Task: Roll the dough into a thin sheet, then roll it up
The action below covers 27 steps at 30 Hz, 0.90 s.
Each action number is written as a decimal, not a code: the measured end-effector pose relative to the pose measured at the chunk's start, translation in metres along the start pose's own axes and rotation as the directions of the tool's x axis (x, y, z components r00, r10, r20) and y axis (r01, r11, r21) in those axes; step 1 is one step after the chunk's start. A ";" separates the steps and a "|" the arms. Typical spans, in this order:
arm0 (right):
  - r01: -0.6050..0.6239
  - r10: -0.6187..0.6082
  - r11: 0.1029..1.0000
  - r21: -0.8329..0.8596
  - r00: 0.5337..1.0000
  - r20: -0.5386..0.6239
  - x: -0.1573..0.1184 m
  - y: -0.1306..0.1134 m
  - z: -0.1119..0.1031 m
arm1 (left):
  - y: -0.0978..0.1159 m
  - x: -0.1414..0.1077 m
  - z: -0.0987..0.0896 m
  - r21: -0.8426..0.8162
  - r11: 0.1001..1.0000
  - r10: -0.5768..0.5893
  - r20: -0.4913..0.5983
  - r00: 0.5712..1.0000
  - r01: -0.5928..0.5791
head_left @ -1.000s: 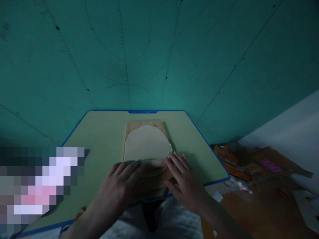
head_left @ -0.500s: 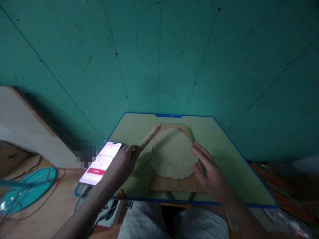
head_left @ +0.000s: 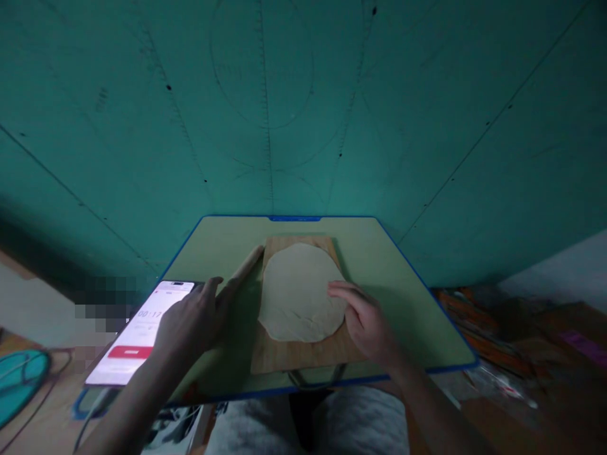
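Note:
A thin, pale round sheet of dough with an uneven edge lies on a wooden board. Left of the board, my left hand is closed around the near end of a slim wooden rolling pin, which slants away low over the table. The hand partly hides the grip. My right hand is over the dough's right edge, fingers extended together with their tips at its surface. Whether they press on it is hard to see. The thumb is partly hidden.
A lit phone showing a timer lies at the left edge of the blue-rimmed folding table, a cable plugged in. A green wall rises behind. My knees are below the front edge. Clutter is at right.
The view has turned right. My left hand and the rolling pin have come lower, beside the board. My right hand has moved inward, bringing its fingers together over the dough's edge.

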State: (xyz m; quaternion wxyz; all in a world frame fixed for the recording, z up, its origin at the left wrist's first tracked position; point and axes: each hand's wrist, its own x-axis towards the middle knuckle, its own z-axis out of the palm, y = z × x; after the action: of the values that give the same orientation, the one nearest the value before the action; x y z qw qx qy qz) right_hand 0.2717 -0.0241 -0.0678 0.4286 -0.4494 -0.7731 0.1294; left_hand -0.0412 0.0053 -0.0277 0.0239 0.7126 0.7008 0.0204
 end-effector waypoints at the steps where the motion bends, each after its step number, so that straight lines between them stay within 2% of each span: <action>1: -0.002 0.002 1.000 -0.017 1.000 0.007 0.000 0.000 -0.001 | 0.001 0.001 -0.001 0.010 1.000 0.013 0.012 1.000 -0.013; 4: -0.014 0.016 0.999 -0.037 0.999 0.042 0.007 0.002 -0.003 | 0.009 0.005 -0.007 0.042 0.998 0.056 -0.026 0.998 -0.055; 7: -0.024 0.029 0.998 -0.059 0.995 0.090 0.026 0.005 -0.004 | 0.024 0.015 -0.016 0.061 0.987 0.152 -0.091 0.984 -0.146; 11: -0.042 0.065 0.986 -0.163 0.989 0.136 0.070 0.015 0.004 | 0.054 0.039 -0.017 0.042 0.940 0.339 -0.017 0.941 -0.338; 13: -0.061 0.102 0.966 -0.250 0.982 0.157 0.094 0.022 0.014 | 0.068 0.055 -0.012 0.079 0.924 0.374 -0.003 0.927 -0.373; 16: -0.071 0.176 0.911 -0.407 0.958 0.228 0.124 0.032 0.032 | 0.085 0.077 0.000 0.130 0.929 0.348 0.006 0.937 -0.346; 19: -0.081 0.242 0.858 -0.507 0.934 0.262 0.140 0.038 0.048 | 0.092 0.091 0.009 0.148 0.938 0.314 0.015 0.949 -0.313; 23: -0.085 0.259 0.842 -0.533 0.930 0.261 0.143 0.041 0.059 | 0.093 0.096 0.014 0.116 0.953 0.281 0.018 0.959 -0.281; 27: -0.077 0.249 0.851 -0.520 0.930 0.271 0.141 0.042 0.059 | 0.090 0.102 0.014 0.034 0.976 0.214 0.031 0.976 -0.215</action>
State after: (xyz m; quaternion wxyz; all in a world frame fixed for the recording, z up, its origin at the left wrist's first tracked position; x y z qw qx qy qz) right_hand 0.2181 0.1247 -0.0506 0.1499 -0.5818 -0.7987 0.0339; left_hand 0.0516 0.1062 -0.0361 0.0178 0.7845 0.6199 -0.0001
